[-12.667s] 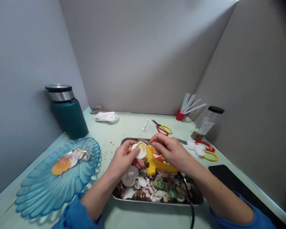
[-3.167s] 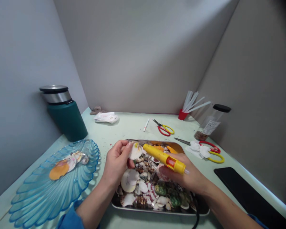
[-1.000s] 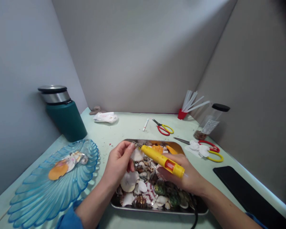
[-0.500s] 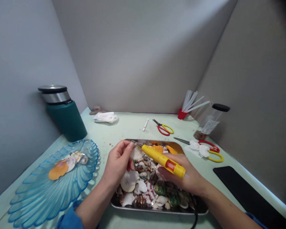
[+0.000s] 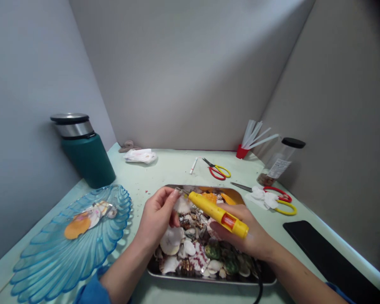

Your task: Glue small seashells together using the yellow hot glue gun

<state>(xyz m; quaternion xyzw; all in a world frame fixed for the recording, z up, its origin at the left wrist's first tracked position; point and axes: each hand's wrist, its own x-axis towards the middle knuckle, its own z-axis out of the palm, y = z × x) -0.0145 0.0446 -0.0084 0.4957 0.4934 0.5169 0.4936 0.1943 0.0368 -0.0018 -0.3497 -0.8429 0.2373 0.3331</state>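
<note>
My left hand [image 5: 155, 217] pinches a pale scallop shell [image 5: 181, 205] between thumb and fingers, above the far left of a metal tray [image 5: 209, 280] heaped with several shells. My right hand [image 5: 251, 236] grips a yellow glue gun [image 5: 218, 213]. Its nozzle points left and touches the held shell's upper edge. A black cord runs from the gun down past the tray's front rim.
A blue shell-shaped glass dish [image 5: 66, 240] holding glued shells sits at left, a green flask [image 5: 84, 152] behind it. Red-yellow scissors [image 5: 218, 170], a second pair [image 5: 277, 199] on white shells, a red cup of glue sticks [image 5: 245, 147], a jar [image 5: 280, 162] and a black phone [image 5: 329, 255] lie right.
The glue gun has shifted slightly toward me in the last second, its nozzle staying at the shell. Much earlier the gun lay on the tray while both hands held the shell.
</note>
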